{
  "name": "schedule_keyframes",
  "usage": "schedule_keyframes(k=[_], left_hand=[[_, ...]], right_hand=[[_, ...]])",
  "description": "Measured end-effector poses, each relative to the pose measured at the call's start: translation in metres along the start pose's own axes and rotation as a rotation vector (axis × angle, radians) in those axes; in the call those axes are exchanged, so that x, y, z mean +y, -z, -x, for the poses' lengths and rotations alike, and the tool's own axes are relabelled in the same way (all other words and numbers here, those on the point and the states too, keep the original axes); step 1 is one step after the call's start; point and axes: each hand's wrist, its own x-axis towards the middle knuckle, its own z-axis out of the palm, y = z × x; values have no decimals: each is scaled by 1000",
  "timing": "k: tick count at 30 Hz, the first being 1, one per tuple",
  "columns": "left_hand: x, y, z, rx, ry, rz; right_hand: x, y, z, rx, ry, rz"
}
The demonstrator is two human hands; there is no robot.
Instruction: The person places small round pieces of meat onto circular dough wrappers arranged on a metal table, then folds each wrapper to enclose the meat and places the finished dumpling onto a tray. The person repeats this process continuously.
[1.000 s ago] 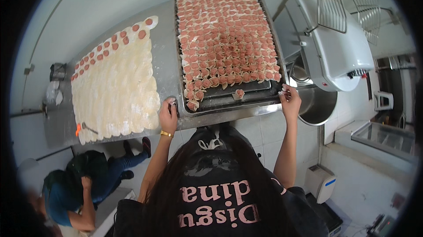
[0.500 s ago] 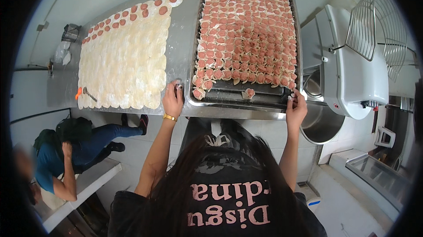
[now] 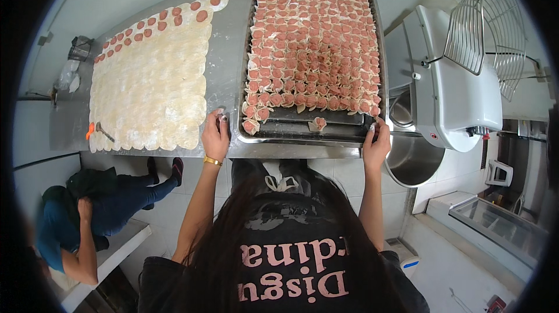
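My left hand [image 3: 215,137], with a gold band at its wrist, rests over the steel table between the sheet of dough rounds [image 3: 157,86] and the tray. Its fingers are curled inward; what they hold, if anything, is hidden. My right hand [image 3: 376,141] reaches over the near right corner of the big dark tray [image 3: 279,134], thumb and fingers drawn together beside the last row. Whatever is between them is too small to name. Rows of small dumplings with pink filling [image 3: 314,45] fill most of the tray. One loose dumpling [image 3: 317,124] sits apart near its front edge.
Pink filling balls [image 3: 161,25] line the dough's far edge. An orange-handled tool [image 3: 105,132] lies on its near left corner. At right stand a white machine [image 3: 460,74] with a wire guard [image 3: 466,28] and a steel bowl [image 3: 416,159]. Another person [image 3: 87,220] sits at lower left.
The whole view has shifted slightly, so the table, tray and both hands appear farther left. Relative to the tray, my hands have hardly moved. The seated person's legs have shifted a little.
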Motion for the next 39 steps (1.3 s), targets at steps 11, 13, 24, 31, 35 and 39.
schedule_keyframes(k=[11,13,24,31,35,39], left_hand=[[-2,0,0,-18,10,33],[-3,1,0,-15,9,48],[1,2,0,25,-11,42],[3,3,0,-4,28,63],[3,3,0,-13,16,28],[2,2,0,-16,19,38]], right_hand=[[1,-4,2,34,-19,-7],[1,-5,2,43,-4,6],[3,-5,1,13,-3,29],[4,-4,2,25,10,4],[2,-3,1,11,3,35],[1,-2,1,-4,-29,19]])
